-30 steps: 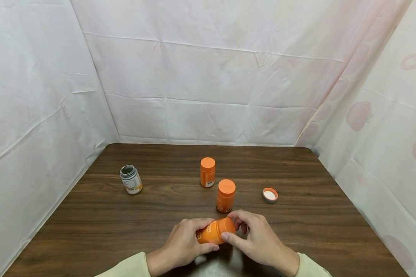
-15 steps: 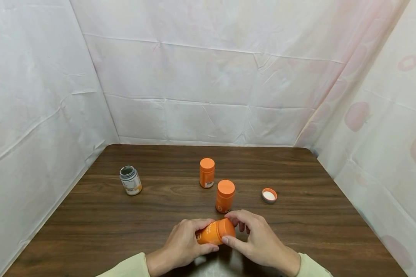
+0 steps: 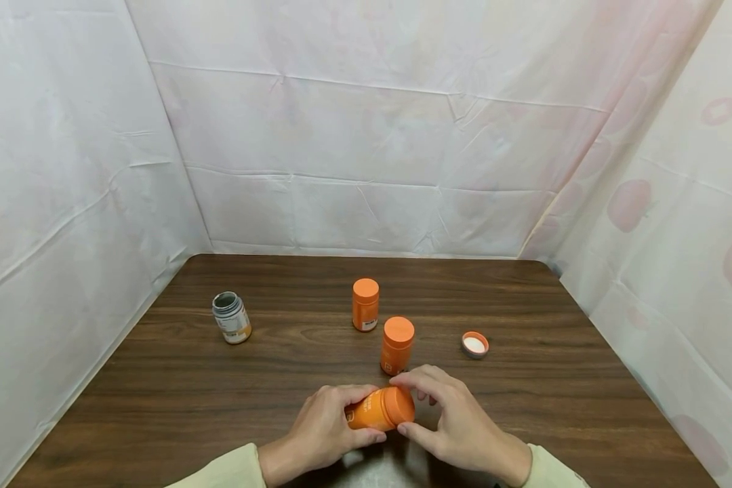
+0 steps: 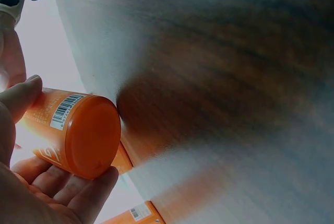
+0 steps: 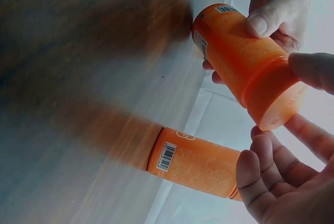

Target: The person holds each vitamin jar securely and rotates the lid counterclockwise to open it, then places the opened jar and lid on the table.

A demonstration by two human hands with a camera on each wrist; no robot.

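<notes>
An orange bottle lies tilted on its side near the table's front, its cap to the right. My left hand grips its body between thumb and fingers. The left wrist view shows the bottle's round base and a barcode beside it. My right hand has thumb and fingertips on either side of the orange bottle cap. The cap sits on the bottle in the right wrist view. Just beyond the hands stands another capped orange bottle, close to the right fingertips.
Farther back is an upright capped orange bottle. A grey-white jar without a lid stands at the left. On the right, a loose cap lies with its white inside upward. White sheets hang behind and beside the dark wooden table.
Around the cap, my right fingertips have shifted left along the far side and the thumb has slid toward me. The left hand keeps its grip on the bottle.
</notes>
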